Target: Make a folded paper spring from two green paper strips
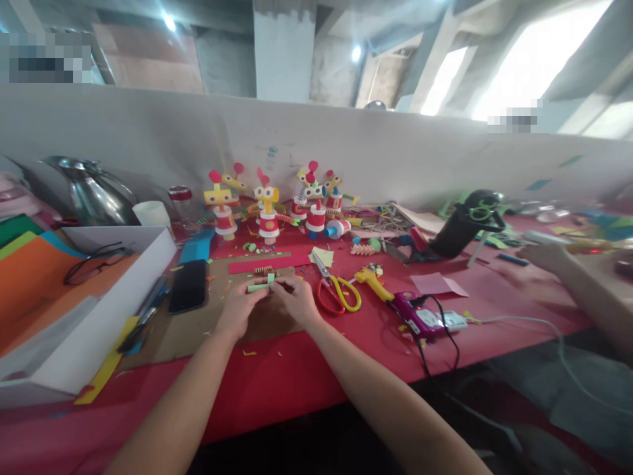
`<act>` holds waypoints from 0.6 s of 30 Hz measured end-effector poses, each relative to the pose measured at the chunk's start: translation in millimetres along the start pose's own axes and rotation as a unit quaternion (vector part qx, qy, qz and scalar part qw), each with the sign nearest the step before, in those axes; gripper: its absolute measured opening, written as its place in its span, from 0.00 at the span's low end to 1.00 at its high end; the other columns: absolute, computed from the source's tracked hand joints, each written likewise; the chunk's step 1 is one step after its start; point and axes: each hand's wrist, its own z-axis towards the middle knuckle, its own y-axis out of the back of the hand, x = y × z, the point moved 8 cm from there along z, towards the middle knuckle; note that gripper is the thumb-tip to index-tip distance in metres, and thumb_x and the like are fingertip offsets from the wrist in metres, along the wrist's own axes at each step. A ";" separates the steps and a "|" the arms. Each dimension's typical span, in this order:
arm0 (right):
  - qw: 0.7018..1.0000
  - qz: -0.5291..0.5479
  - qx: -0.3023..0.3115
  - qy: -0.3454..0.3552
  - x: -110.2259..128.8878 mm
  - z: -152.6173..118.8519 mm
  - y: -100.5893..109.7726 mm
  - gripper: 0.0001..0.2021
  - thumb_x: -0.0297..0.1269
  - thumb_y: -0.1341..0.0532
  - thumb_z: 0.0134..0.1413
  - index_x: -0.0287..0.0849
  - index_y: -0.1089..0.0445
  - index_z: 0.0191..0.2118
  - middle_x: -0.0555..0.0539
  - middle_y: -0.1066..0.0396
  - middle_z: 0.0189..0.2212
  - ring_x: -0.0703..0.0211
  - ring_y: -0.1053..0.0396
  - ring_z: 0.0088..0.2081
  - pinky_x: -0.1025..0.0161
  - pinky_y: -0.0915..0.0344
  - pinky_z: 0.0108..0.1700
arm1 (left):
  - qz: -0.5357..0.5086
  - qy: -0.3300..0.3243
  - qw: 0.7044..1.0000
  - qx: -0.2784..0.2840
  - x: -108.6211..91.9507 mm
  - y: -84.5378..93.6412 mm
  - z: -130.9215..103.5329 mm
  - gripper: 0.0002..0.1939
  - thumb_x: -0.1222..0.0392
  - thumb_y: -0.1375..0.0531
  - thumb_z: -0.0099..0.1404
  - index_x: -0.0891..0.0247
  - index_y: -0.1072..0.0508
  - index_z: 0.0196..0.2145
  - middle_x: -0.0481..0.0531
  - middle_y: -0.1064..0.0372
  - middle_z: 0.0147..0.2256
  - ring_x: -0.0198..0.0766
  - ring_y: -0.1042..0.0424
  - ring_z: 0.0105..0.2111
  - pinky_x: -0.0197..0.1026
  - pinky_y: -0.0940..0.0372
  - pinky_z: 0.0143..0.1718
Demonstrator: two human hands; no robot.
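Note:
My left hand point(238, 302) and my right hand point(299, 298) meet over a brown cardboard mat point(217, 328). Between them is a light green paper strip point(257, 288), with a short piece standing up at its right end. The left fingers are closed on the strip's left part; those of the right hand pinch its right end. Just behind the fingers lies a brownish coiled paper spring point(265, 270). Scissors point(338, 290) with one red and one yellow handle loop rest to the right of my right hand, blades pointing away.
Paper-cup figures point(268, 224) stand along the wall. On the right are a yellow glue gun point(374, 284), a purple power strip point(420, 319) with cables and a black holder point(452, 229). A phone point(188, 286) and white box point(103, 330) lie left. Another person's hand point(546, 256) reaches in.

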 end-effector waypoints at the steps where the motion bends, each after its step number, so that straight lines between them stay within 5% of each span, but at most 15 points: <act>1: 1.000 -0.010 0.002 0.011 1.7 0.0 0.1 0.07 0.38 0.39 0.51 0.44 0.25 0.31 0.49 0.28 0.28 0.59 0.33 0.31 0.64 0.37 0.36 | -0.008 0.018 1.000 0.008 1.2 -0.5 0.0 0.19 0.63 0.29 0.41 0.66 0.23 0.34 0.53 0.25 0.29 0.37 0.27 0.29 0.38 0.35 0.34; 8: 0.999 -0.024 0.006 0.042 6.3 -2.3 -2.3 0.07 0.38 0.40 0.53 0.43 0.25 0.33 0.47 0.28 0.30 0.59 0.32 0.33 0.63 0.36 0.37 | -0.054 0.069 0.996 0.010 9.5 4.3 3.0 0.16 0.66 0.29 0.40 0.65 0.23 0.31 0.52 0.26 0.27 0.35 0.28 0.28 0.33 0.37 0.27; 13: 0.998 0.046 0.025 0.024 -0.4 -4.6 -9.6 0.14 0.41 0.37 0.50 0.43 0.32 0.43 0.48 0.30 0.33 0.61 0.31 0.33 0.64 0.34 0.36 | -0.126 0.048 0.991 0.006 9.7 7.4 9.2 0.12 0.71 0.30 0.40 0.67 0.23 0.27 0.49 0.28 0.23 0.30 0.32 0.22 0.31 0.39 0.24; 18: 0.996 -0.054 0.041 0.049 4.5 -6.8 -11.4 0.10 0.43 0.38 0.50 0.42 0.33 0.36 0.50 0.33 0.29 0.64 0.36 0.27 0.67 0.37 0.30 | -0.154 0.053 0.987 -0.010 9.8 10.8 10.2 0.10 0.72 0.32 0.41 0.67 0.23 0.26 0.50 0.27 0.24 0.30 0.32 0.23 0.32 0.38 0.25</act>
